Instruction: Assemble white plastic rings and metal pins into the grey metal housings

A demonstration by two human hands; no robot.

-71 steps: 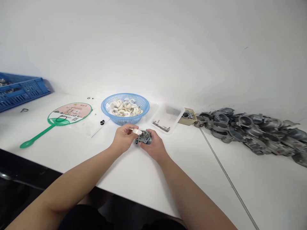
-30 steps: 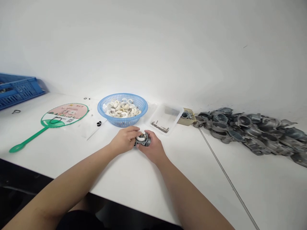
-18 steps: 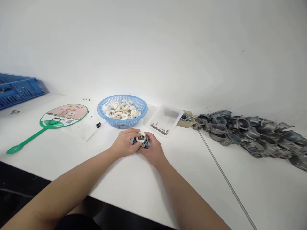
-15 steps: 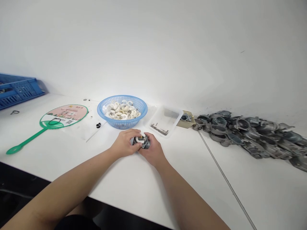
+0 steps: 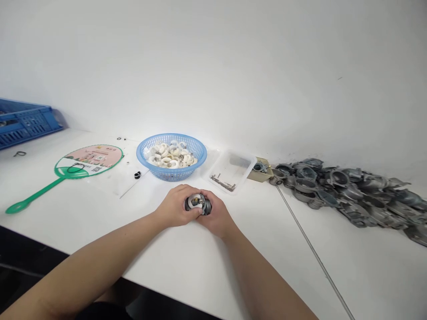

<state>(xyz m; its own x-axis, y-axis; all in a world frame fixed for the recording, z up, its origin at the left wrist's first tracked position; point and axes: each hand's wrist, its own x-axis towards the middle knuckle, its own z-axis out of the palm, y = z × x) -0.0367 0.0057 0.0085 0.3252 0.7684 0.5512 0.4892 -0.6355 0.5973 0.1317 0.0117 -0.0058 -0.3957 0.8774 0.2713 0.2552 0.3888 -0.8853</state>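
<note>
L hand (image 5: 175,206) & R hand (image 5: 218,218) both clamped on a grey carb body (image 5: 207,206), held btwn them over the white table (image 5: 200,271), approx. centre, on the near side of the blue mesh basket (image 5: 171,176); can't tell if it touches the tabletop. L thumb lies across the near side; R hand cups the R end, fingers partly hidden. White float (image 5: 192,205) sits on the carb face turned to the cam., w/ brass-coloured bits (image 5: 196,201) showing in the middle. Basket holds a heap of white floats (image 5: 163,153). Just R of it: clear plastic tray (image 5: 230,171) w/ thin metal pins (image 5: 223,183), then tan box (image 5: 260,177) w/ metal parts, next to a pile of grey metal castings (image 5: 338,178). On L: green-handled fan (image 5: 103,155) lying flat, black ring (image 5: 76,168) on it; blue crate (image 5: 33,123) at far L.
</note>
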